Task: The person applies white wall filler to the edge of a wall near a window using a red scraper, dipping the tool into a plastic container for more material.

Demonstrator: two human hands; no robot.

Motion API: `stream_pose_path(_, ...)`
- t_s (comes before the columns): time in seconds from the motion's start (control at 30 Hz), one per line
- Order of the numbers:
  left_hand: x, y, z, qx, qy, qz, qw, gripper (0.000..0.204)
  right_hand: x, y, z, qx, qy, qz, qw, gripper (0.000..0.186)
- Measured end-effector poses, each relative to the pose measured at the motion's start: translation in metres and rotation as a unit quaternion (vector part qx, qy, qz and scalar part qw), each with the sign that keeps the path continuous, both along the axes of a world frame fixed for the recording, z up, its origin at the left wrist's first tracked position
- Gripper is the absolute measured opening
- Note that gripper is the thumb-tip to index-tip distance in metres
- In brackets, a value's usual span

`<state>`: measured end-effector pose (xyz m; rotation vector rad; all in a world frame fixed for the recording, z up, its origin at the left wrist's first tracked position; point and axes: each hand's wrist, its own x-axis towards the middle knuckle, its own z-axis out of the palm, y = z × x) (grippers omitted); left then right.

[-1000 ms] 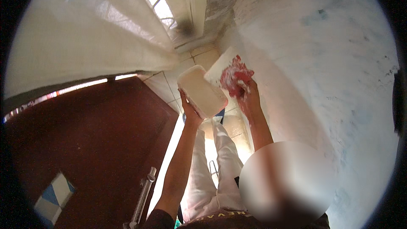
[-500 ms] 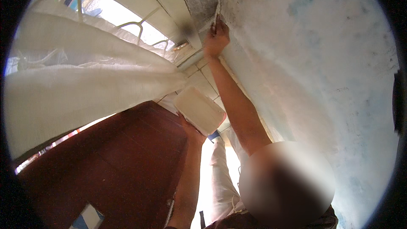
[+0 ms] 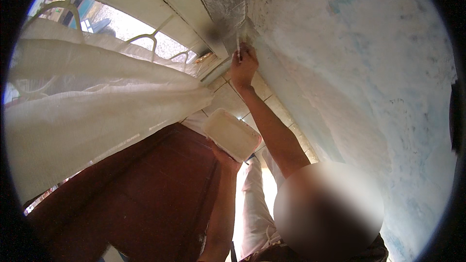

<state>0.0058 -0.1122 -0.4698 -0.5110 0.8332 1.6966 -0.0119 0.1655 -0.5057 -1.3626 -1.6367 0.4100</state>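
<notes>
My left hand (image 3: 225,157) holds a cream rectangular tub (image 3: 232,135) — how full, I cannot tell — my right hand (image 3: 245,69) grips a thin pale tool (image 3: 238,42).

The container (image 3: 233,135) is cream, the wall (image 3: 340,87) mottled blue-white.

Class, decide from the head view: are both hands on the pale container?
No, only the left hand holds the pale container; the right hand is apart from it, near the wall.
</notes>
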Motion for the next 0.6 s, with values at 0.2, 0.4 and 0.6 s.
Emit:
stream_pose_path(0.2,-0.003,0.000,-0.001,0.030,-0.011,0.000,0.999,0.078,-0.009,0.045,0.019,-0.022,0.088,-0.058,0.994,0.051)
stream_pose_path(0.4,-0.006,0.008,-0.006,0.077,-0.034,0.005,0.996,0.075,-0.038,0.040,0.021,0.017,-0.030,-0.004,0.999,0.056)
stream_pose_path(0.6,-0.007,0.013,-0.001,0.130,-0.055,0.012,0.990,0.073,-0.002,0.004,0.016,0.088,-0.053,0.065,0.993,0.016)
